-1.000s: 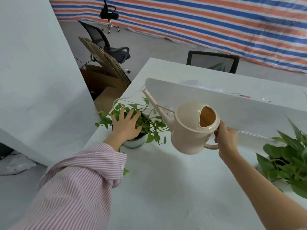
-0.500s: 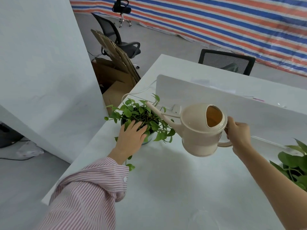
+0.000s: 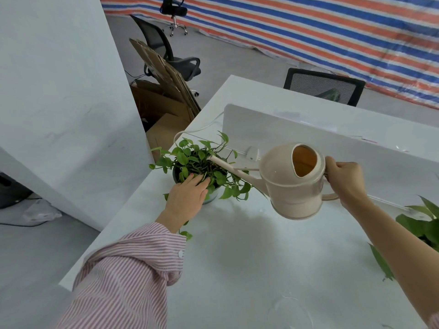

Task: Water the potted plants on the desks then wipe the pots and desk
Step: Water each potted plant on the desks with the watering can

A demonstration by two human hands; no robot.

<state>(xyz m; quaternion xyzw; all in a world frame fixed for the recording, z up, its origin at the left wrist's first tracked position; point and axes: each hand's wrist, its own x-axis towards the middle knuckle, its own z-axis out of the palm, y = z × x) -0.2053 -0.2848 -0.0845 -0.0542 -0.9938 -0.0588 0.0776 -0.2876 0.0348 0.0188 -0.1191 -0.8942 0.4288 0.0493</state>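
This is an office, half set up or in use as a makeshift workspace. A white desk [image 3: 237, 257] carries a low white divider [image 3: 308, 129] separating it from a facing desk, the usual layout of shared workstations. Black mesh chairs [image 3: 166, 53] on castors stand on the bare grey floor, one [image 3: 323, 85] pushed in at the far desk. Flattened cardboard [image 3: 164, 74] and open boxes [image 3: 161, 129] lean beside the desk. A striped tarp [image 3: 308, 27] in blue, orange and white hangs across the back. Small potted plants [image 3: 202, 162] sit on the desk.
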